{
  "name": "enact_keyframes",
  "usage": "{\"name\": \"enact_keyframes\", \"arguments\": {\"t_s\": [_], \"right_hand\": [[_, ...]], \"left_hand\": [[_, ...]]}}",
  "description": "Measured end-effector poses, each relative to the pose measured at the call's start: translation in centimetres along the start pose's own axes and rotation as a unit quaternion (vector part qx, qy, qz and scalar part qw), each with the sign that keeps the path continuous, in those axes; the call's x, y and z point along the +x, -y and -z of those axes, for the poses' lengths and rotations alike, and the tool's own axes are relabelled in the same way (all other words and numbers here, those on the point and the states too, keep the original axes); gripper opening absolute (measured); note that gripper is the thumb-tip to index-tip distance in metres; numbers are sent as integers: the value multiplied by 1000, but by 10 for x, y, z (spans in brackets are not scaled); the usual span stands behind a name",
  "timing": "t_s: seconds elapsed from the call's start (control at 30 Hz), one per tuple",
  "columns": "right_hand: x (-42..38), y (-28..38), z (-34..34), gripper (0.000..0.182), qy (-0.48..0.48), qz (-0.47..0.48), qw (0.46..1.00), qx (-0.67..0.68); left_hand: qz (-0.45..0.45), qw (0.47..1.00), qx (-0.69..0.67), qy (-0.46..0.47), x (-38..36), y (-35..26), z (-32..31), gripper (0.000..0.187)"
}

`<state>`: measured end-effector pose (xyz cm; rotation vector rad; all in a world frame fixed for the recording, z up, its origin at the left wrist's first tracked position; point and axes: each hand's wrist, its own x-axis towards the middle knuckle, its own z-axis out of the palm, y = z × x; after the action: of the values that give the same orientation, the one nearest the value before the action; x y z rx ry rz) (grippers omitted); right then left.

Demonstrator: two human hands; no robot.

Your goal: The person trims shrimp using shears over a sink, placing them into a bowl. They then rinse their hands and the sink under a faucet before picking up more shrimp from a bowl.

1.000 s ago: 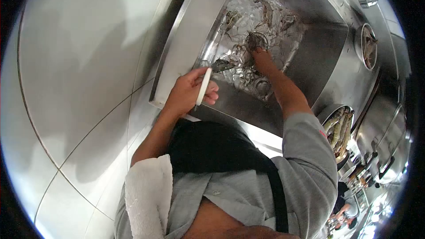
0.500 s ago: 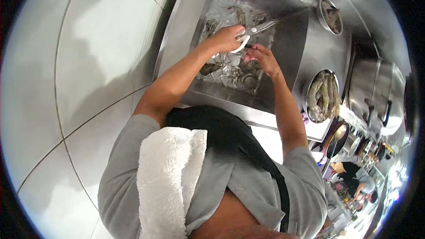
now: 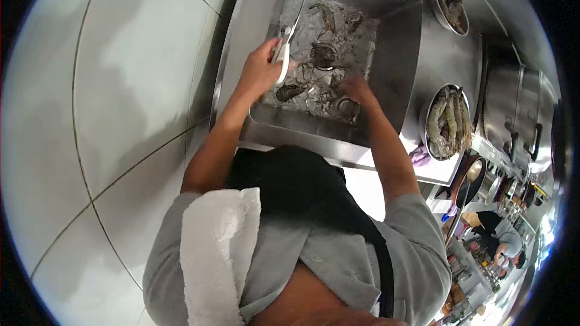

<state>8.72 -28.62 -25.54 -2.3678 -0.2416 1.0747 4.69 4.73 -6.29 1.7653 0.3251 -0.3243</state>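
My left hand (image 3: 261,71) is closed round the white handles of a pair of scissors (image 3: 287,45), whose blades point up and away over the left part of the metal sink (image 3: 396,54). My right hand (image 3: 357,89) is low over the sink's right part, close to the wet pile, its fingers blurred and partly hidden. Icy water and ice (image 3: 314,93) cover the sink floor. Several grey shrimp lie in it, among them one shrimp (image 3: 326,18) at the far side and a dark shrimp (image 3: 290,92) nearer to me.
Right of the sink, a metal bowl of large whole shrimp (image 3: 448,122) stands on the ledge. Farther back is a smaller bowl (image 3: 451,9) with brownish bits. Beyond stand a big steel pot (image 3: 519,111) and a wok (image 3: 468,181). Another person (image 3: 507,244) works at the far right.
My left hand has drawn the scissors left and turned them so the blades point away from me. My right hand has moved down toward the ice, away from the scissors.
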Motion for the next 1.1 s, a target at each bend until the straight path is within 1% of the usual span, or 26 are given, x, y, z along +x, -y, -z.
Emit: {"name": "enact_keyframes", "arguments": {"t_s": [0.03,0.07,0.1,0.13,0.17,0.2,0.23,0.27,0.3,0.37,0.4,0.47,0.5,0.53,0.6,0.63,0.67,0.7,0.77,0.8,0.83,0.87,0.9,0.97,1.0,1.1], "right_hand": [[18,7,-11,51,26,-47,990,131],[36,15,-22,48,39,-101,960,257],[57,21,-38,45,19,-195,886,420],[78,23,-49,42,-2,-282,775,566],[102,20,-55,39,-71,-305,740,595],[123,17,-63,36,-138,-329,698,621],[129,29,-66,32,-203,-353,649,643],[134,36,-60,31,-211,-383,642,630],[146,32,-67,30,-197,-370,649,635],[183,2,-84,28,-170,-335,667,643],[196,-12,-92,25,-177,-359,680,614],[220,-27,-96,20,-194,-399,704,555],[219,-14,-89,22,-222,-409,655,595],[207,4,-88,24,-248,-419,602,633],[181,32,-81,21,-259,-393,548,692],[163,40,-76,15,-248,-359,551,711],[145,41,-69,11,-241,-328,553,727],[127,41,-61,11,-211,-287,587,727],[92,42,-49,13,-144,-207,652,715],[73,52,-39,11,-122,-190,681,697],[47,70,-26,10,-110,-151,713,676],[15,89,-11,10,-99,-109,743,653],[-14,104,3,9,-92,-65,771,626],[-56,124,16,10,-97,-14,783,615],[-72,132,19,10,-99,12,786,610],[-102,148,29,11,-121,61,828,545]], "left_hand": [[24,1000,-19,2,-9,-1,2,68],[32,999,-27,6,-15,4,1,67],[39,999,-36,8,-21,11,-2,67],[44,997,-59,8,-28,20,-5,67],[47,996,-82,8,-33,28,-9,67],[67,995,-75,6,-38,31,-11,66],[90,994,-67,6,-43,33,-15,65],[113,992,-58,5,-47,35,-17,64],[116,990,-78,6,-50,40,-19,64],[117,986,-122,2,-51,48,-24,64],[112,991,-72,5,-49,45,-24,64],[110,992,-62,17,-42,36,-24,64],[106,993,-54,23,-37,30,-24,64],[80,995,-62,11,-31,42,-27,62],[91,992,-80,29,-18,29,-23,61],[101,990,-92,43,-12,24,-24,60],[89,992,-82,27,-5,26,-28,57],[53,990,-122,42,5,34,-30,53],[109,980,-152,73,29,39,-38,48],[90,981,-155,72,37,43,-45,48],[68,983,-155,69,45,51,-51,47],[37,993,-100,50,58,67,-62,48],[54,988,-123,73,63,70,-68,49],[87,975,-164,123,67,64,-78,50],[115,947,-266,140,56,43,-80,48],[85,937,-284,183,33,4,-80,51]]}}
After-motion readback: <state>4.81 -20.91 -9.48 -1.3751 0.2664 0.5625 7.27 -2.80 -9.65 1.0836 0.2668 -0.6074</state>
